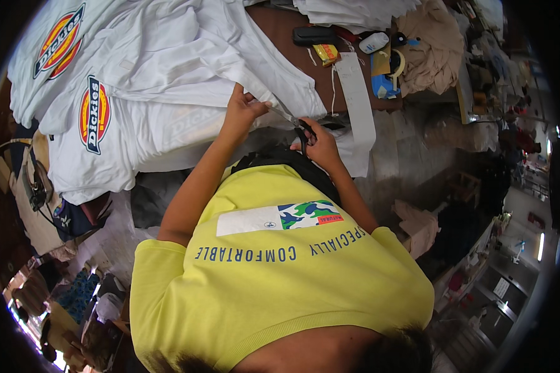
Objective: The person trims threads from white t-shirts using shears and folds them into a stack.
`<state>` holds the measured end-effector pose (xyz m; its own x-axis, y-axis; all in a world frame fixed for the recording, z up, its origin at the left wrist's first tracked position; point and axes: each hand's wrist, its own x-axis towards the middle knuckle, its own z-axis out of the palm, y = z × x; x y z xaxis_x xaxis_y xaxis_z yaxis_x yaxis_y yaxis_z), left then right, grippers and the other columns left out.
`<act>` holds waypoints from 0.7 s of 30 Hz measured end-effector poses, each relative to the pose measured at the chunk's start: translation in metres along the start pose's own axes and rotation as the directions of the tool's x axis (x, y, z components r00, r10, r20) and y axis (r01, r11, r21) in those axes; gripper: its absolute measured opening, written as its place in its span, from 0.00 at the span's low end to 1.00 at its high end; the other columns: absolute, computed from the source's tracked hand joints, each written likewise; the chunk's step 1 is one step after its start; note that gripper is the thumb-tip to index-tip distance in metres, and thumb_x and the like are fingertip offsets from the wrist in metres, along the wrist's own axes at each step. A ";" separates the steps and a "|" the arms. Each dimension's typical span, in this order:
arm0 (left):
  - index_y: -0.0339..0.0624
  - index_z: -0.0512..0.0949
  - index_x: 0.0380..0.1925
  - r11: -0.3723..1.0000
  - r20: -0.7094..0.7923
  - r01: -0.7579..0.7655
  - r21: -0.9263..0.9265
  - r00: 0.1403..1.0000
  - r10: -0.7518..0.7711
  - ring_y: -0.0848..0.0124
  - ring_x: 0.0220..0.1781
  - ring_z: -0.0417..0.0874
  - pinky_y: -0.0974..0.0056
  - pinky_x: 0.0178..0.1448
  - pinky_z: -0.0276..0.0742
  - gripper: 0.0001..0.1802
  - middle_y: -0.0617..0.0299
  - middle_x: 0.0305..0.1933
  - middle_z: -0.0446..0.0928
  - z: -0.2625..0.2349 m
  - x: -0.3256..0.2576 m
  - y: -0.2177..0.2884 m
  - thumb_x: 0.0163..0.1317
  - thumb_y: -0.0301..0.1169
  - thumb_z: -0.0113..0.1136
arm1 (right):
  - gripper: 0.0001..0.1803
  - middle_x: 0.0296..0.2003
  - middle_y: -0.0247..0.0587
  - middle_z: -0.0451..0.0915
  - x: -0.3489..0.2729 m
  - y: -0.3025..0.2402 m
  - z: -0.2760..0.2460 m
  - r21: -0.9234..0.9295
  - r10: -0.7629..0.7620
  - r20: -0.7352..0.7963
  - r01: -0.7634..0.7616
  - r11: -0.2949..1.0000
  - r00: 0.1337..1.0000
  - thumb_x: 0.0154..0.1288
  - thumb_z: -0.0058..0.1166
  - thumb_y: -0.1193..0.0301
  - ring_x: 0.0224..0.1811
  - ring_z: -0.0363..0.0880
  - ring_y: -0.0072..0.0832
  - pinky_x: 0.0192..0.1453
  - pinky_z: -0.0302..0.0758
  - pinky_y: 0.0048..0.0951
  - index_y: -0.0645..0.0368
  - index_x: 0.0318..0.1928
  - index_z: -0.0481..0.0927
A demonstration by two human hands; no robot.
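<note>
White T-shirts (180, 68) with red and yellow chest prints lie spread in a pile over the table at the left and middle. At the near hem of the top shirt, my left hand (244, 110) pinches an edge of the cloth between thumb and fingers. My right hand (319, 144) grips black-handled scissors (302, 127), fingers in the loops. Their metal blades point to the upper left, at the hem close to my left fingertips. Whether the blades touch the cloth or a thread I cannot tell.
A long white paper strip (356, 99) hangs over the table's near edge. Behind it on the brown tabletop (274, 25) are a black case (313, 35), a yellow packet (326, 55), a white computer mouse (373, 42) and a tape roll (397, 63). Beige cloth (432, 43) is heaped at the far right.
</note>
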<state>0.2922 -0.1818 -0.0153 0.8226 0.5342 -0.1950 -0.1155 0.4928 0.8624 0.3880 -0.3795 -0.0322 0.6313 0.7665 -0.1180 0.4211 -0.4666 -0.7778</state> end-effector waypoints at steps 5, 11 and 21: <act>0.44 0.50 0.61 1.000 0.006 0.010 0.025 1.000 -0.010 0.68 0.41 0.77 0.67 0.43 0.75 0.41 0.52 0.44 0.72 -0.003 -0.001 0.006 0.47 0.15 0.55 | 0.38 0.25 0.36 0.73 0.002 -0.006 -0.002 0.042 0.054 0.032 -0.056 0.998 0.998 0.34 0.71 0.56 0.27 0.73 0.29 0.34 0.71 0.28 0.51 0.50 0.71; 0.43 0.51 0.60 1.000 -0.007 0.010 -0.020 1.000 -0.010 0.68 0.41 0.78 0.66 0.43 0.76 0.39 0.52 0.44 0.73 -0.005 -0.002 0.003 0.46 0.16 0.52 | 0.38 0.24 0.36 0.71 0.016 -0.012 0.003 0.014 -0.051 0.021 0.050 0.999 0.999 0.34 0.70 0.56 0.26 0.72 0.28 0.33 0.70 0.28 0.51 0.50 0.71; 0.44 0.52 0.59 0.999 -0.055 0.024 -0.035 0.998 -0.026 0.69 0.41 0.78 0.67 0.43 0.76 0.38 0.54 0.44 0.74 -0.005 -0.005 0.005 0.47 0.16 0.56 | 0.35 0.20 0.36 0.73 0.023 -0.010 0.003 0.031 -0.091 0.058 0.090 0.995 0.994 0.35 0.70 0.60 0.21 0.72 0.28 0.29 0.70 0.27 0.53 0.48 0.71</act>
<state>0.2846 -0.1788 -0.0119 0.7933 0.5584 -0.2426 -0.1152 0.5289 0.8409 0.3968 -0.3559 -0.0289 0.5511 0.8304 -0.0823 0.4559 -0.3821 -0.8038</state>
